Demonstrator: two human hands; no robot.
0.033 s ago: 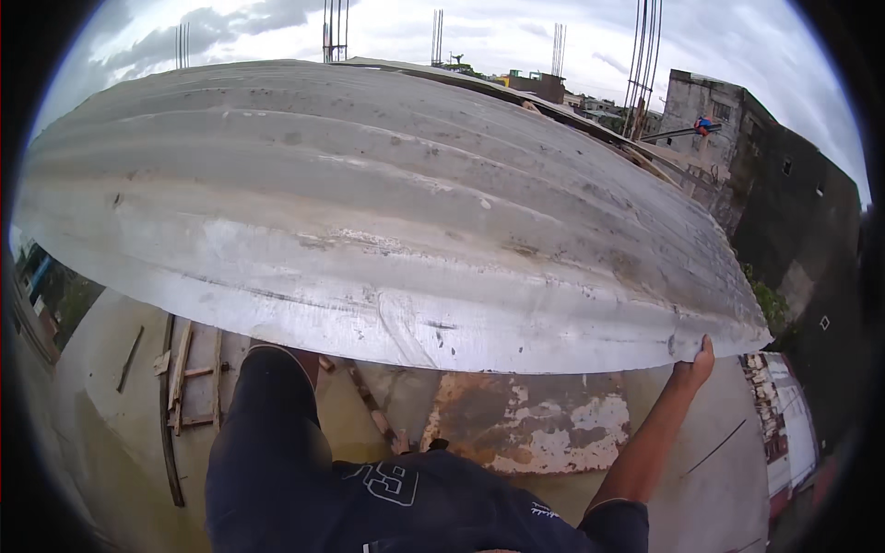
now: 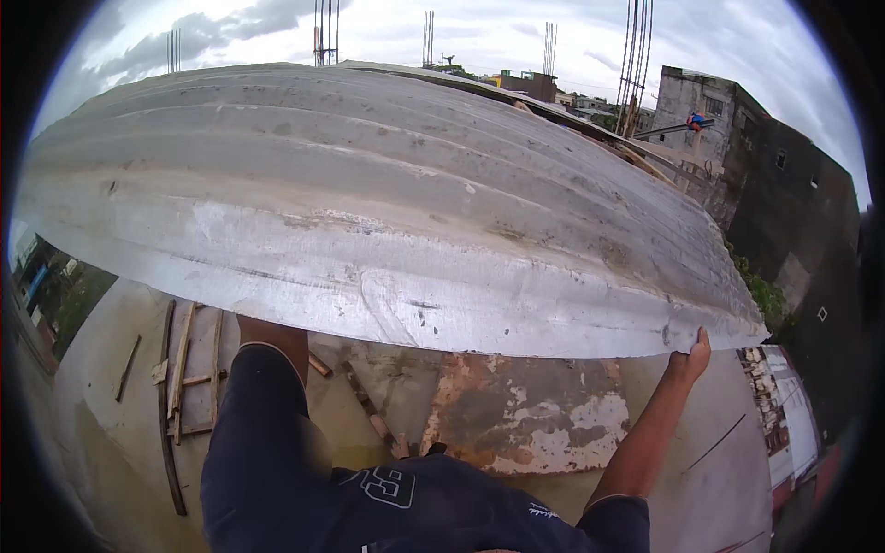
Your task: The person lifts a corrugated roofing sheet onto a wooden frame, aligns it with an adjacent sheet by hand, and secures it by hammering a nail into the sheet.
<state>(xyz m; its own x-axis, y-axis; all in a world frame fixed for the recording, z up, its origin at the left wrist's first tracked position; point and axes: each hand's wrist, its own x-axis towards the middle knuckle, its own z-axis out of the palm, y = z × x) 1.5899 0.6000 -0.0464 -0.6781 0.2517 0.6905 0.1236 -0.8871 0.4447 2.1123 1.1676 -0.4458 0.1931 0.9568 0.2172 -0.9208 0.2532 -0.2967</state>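
A large grey corrugated metal roofing sheet [image 2: 396, 240] spans the view in front of me, its near edge raised above the floor. My right hand [image 2: 691, 355] is closed on that edge close to the right corner, thumb on top and fingers underneath. On the left, my forearm [image 2: 275, 343] passes beneath the sheet. The sheet covers my left hand, so its fingers cannot be seen.
Below lies a rusty, peeling metal panel [image 2: 530, 415] on the concrete floor [image 2: 101, 396]. Wooden strips [image 2: 180, 369] lie at left, another strip [image 2: 369, 405] near my feet. Steel rebars [image 2: 636, 64] rise beyond the sheet; a grey building [image 2: 793, 203] stands at right.
The sheet's near edge sits slightly higher in the picture, and more of my left forearm shows below it. My right hand keeps its hold on the edge.
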